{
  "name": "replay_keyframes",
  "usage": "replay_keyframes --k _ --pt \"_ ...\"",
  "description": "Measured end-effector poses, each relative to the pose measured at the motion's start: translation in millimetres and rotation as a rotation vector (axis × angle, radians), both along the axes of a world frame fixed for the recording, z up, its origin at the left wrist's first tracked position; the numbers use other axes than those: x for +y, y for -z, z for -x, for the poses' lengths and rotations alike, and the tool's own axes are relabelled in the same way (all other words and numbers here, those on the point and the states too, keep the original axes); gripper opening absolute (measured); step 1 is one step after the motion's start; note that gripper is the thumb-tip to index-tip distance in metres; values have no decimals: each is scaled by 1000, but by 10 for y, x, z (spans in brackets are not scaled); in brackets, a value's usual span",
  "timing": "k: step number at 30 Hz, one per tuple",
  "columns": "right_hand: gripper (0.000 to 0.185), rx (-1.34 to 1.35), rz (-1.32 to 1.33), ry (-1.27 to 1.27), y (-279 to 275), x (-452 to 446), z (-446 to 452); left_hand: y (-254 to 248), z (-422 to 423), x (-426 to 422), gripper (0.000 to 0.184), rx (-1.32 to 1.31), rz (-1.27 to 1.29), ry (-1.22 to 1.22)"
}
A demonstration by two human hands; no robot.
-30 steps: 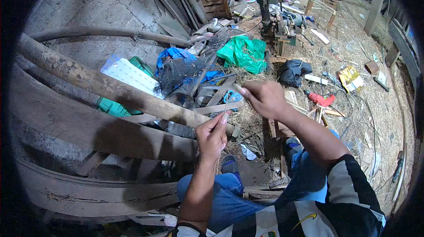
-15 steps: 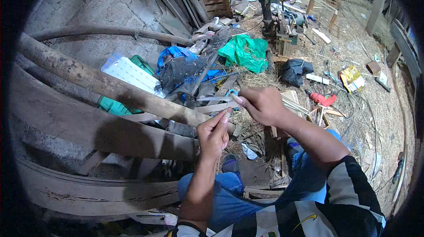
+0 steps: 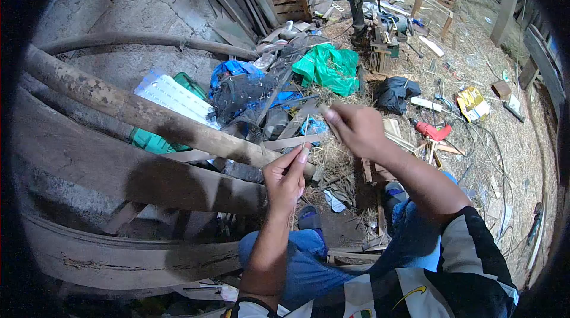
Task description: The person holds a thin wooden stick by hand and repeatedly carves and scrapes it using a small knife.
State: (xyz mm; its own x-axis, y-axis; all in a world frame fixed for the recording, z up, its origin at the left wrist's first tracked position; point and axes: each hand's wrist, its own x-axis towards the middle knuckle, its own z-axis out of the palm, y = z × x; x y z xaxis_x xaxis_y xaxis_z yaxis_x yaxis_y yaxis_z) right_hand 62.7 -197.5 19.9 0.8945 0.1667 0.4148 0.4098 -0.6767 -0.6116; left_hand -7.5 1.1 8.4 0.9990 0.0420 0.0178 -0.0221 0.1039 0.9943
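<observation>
My left hand (image 3: 285, 177) is closed in a pinch around a thin wooden stick (image 3: 307, 130), whose upper end points up past the fingertips. Just right of the stick and a little higher, my right hand (image 3: 360, 130) is curled shut around a knife. Its narrow pale blade showed plainly half a second ago, lying across the stick. At this moment the blade is hardly visible beside the fist, and the handle is covered by my fingers. A small gap separates the two hands.
A long wooden pole (image 3: 142, 115) and heavy planks (image 3: 136, 169) run along the left. Beyond my hands lie a green plastic bag (image 3: 329, 69), a black bag (image 3: 396, 96) and blue sheeting (image 3: 234, 72). A red drill (image 3: 432, 132) with cables rests on the straw-strewn floor at right.
My right hand has moved right and slightly up, away from the stick, taking the knife with it. My left hand has stayed nearly still, holding the stick upright.
</observation>
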Motion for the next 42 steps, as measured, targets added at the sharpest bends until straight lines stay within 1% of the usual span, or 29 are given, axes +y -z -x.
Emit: replay_keyframes --k 1,3,4,5,7,8,10,13,20,23,25,28,30,32,34,39,40,42 --pt "35 -2 2 -3 -30 -19 4 -4 -8 0 26 -20 1 -22" --pt "35 20 -118 -21 -74 -38 9 11 -14 16 26 -25 20 -36" --pt "31 -70 -106 -69 -54 -15 41 21 -15 19 26 -25 38 -45" --pt "31 -68 -107 -68 -17 16 86 8 -13 3 26 -23 37 -44" --pt "27 -237 -18 -161 68 94 164 -28 -2 -22 25 -11 40 -72" --pt "25 -249 26 -173 83 107 168 -1 0 -3 25 -10 41 -73" --pt "25 -241 45 -186 61 120 208 67 3 43 23 -57 68 -34" --pt "26 -229 72 -203 50 129 237 64 20 29 22 -44 60 -70" --pt "27 -210 112 -248 77 139 245 30 29 33 20 -52 40 -70" --pt "27 -200 101 -211 44 105 202 40 21 31 21 -85 94 -48" --pt "27 -191 99 -193 78 85 140 -17 2 5 23 -19 48 -81" --pt "28 -179 97 -169 80 85 129 15 -14 12 27 -30 40 -77" --pt "28 -173 97 -161 68 93 155 -41 6 3 26 -4 32 -80" --pt "28 -152 155 -206 42 89 190 -31 6 15 25 20 24 -82" --pt "26 -168 149 -181 52 78 161 48 6 50 22 -71 50 -52" --pt "26 -130 100 -105 14 -1 38 52 -7 38 23 -57 -26 -73" --pt "27 -159 60 -130 60 52 87 60 -14 45 23 -64 -36 -58" --pt "27 -142 74 -157 20 57 122 42 -9 36 22 -55 -21 -50"
